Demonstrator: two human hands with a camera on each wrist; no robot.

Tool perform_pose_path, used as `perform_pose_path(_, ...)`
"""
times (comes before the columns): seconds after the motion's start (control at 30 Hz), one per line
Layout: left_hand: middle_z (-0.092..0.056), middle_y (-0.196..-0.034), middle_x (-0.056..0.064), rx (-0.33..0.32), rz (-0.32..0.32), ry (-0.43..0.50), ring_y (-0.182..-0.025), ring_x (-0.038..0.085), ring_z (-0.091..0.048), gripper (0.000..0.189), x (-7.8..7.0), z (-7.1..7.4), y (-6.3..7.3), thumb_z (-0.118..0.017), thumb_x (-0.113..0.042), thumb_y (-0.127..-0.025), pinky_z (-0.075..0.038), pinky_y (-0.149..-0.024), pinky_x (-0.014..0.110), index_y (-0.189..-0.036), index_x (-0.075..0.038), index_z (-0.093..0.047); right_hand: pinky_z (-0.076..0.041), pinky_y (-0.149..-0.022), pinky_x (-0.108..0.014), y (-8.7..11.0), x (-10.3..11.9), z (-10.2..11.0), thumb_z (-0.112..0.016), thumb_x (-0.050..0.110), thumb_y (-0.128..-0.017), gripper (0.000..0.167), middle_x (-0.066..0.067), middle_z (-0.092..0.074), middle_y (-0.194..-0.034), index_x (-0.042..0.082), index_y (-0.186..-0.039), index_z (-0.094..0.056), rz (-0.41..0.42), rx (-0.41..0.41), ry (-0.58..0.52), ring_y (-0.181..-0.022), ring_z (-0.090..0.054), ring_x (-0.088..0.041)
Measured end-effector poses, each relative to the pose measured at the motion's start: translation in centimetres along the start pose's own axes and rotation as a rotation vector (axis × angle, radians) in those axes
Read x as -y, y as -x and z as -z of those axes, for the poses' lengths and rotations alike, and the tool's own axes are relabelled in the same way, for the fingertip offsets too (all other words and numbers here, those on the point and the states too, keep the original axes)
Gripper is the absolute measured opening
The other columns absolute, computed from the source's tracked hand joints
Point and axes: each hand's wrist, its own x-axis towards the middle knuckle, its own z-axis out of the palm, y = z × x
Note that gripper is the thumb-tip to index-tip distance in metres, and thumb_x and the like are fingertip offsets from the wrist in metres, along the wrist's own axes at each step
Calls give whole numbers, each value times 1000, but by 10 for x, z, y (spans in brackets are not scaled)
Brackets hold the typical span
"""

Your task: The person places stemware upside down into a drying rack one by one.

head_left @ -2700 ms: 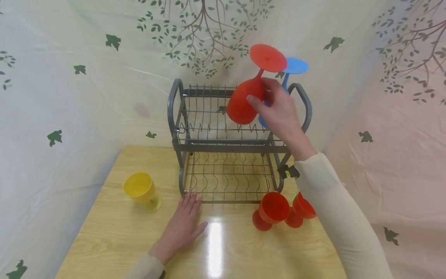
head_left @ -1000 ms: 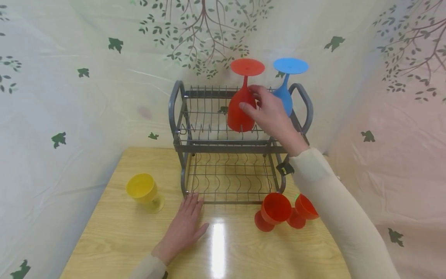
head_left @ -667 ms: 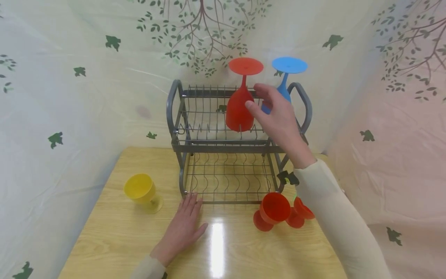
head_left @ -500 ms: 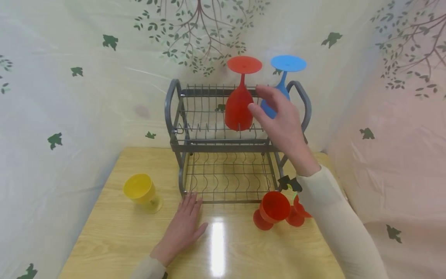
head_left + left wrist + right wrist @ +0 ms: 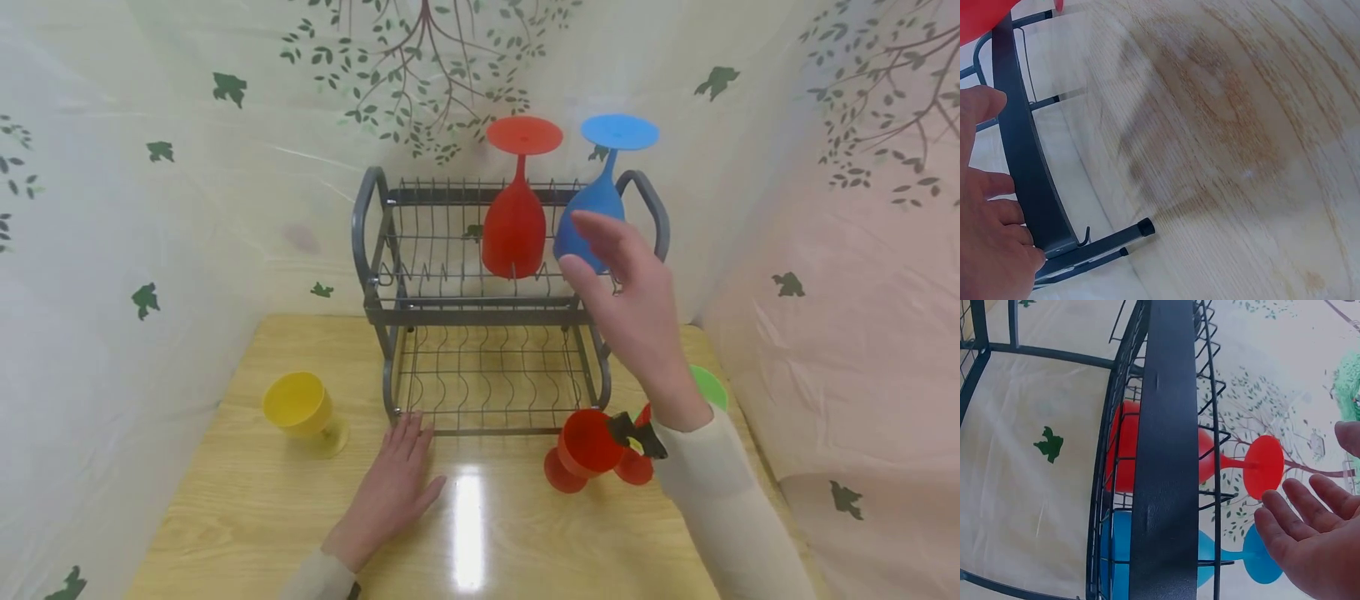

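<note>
A red plastic goblet (image 5: 514, 233) stands upside down on the upper tier of the dark dish rack (image 5: 480, 317), its foot in the air. To its right, a blue goblet (image 5: 600, 200) is set the same way, tilted slightly. My right hand (image 5: 637, 308) hangs in front of the blue goblet with thumb and fingers apart, holding nothing. The right wrist view shows this hand (image 5: 1316, 531) beside the goblets' feet. My left hand (image 5: 392, 483) lies flat, fingertips at the rack's lower front left corner; in the left wrist view its fingers (image 5: 1004, 212) touch the black bar.
A yellow goblet (image 5: 297, 406) stands on the wooden table (image 5: 225, 500) left of the rack. Two red goblets stand front right, the nearer one (image 5: 588, 442) in plain sight and the other (image 5: 633, 467) mostly behind my wrist. A green rim (image 5: 708, 387) shows beyond the right sleeve.
My right hand lowered the red goblet upside down into the upper rack, let go of it, and moved away right and down. The green rim has come into sight. The left hand stays put.
</note>
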Motion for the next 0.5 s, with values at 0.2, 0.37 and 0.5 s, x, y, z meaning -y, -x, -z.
perform_pose_path(0.2,-34,-160,32,22,15,4,-148,50,-31,78,0,2,-1,-71,-43,-95,-28,-120,60,-149,8,-46,-49,-110,-35,17,1,-2,-68,21,-101,46,4,-60,-145,13,-146,-58,0,-15,-29,-135,-56,-15)
perform_pose_path(0.37,-35,-159,32,16,12,6,-148,50,-32,77,-1,4,-1,-71,-41,-95,-28,-120,61,-149,8,-47,-49,-109,-31,31,1,-6,-69,13,-99,48,4,-61,-145,11,-146,-58,18,-32,-67,-134,-57,-13)
perform_pose_path(0.5,-33,-160,32,23,14,15,-149,49,-31,77,-1,4,-1,-70,-41,-96,-29,-120,61,-149,8,-46,-48,-109,-28,42,1,-7,-70,10,-98,49,5,-61,-145,11,-146,-59,5,-52,-103,-132,-57,-13)
